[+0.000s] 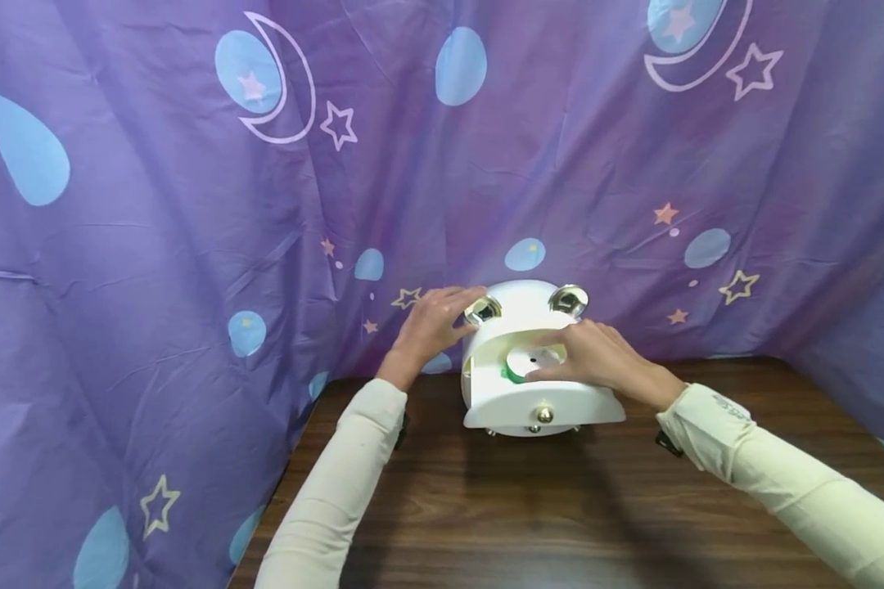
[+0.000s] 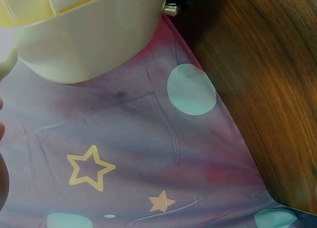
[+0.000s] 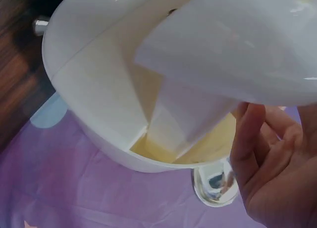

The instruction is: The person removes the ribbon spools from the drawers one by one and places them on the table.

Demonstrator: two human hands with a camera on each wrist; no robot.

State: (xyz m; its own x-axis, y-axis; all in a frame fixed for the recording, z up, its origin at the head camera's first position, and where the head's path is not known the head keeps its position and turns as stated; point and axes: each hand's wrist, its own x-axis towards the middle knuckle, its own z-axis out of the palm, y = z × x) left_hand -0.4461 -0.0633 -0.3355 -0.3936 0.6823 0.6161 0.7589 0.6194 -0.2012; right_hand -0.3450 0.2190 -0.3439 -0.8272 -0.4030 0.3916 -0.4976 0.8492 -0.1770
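A white rounded box (image 1: 519, 298) stands on the table with its front flap (image 1: 519, 405) tilted outward, showing a hollow inside. Two shiny metal domes sit on its top like ears. The left hand (image 1: 436, 319) has its thumb and fingers around the left dome (image 1: 484, 309); in the left wrist view only bits of the fingers show at the edge. The right hand (image 1: 597, 356) reaches into the opening. Its thumb and fingers pinch a white round piece with a green rim (image 1: 516, 374) and a dark centre hole. In the right wrist view the flap (image 3: 237, 45) hides the fingertips.
The dark wood table (image 1: 442, 507) carries the box near its back edge. A purple curtain (image 1: 383, 180) with moons, stars and blue ovals hangs right behind the box. A round gold knob (image 1: 544, 415) sticks out of the flap; small metal feet (image 2: 171, 9) are under the box.
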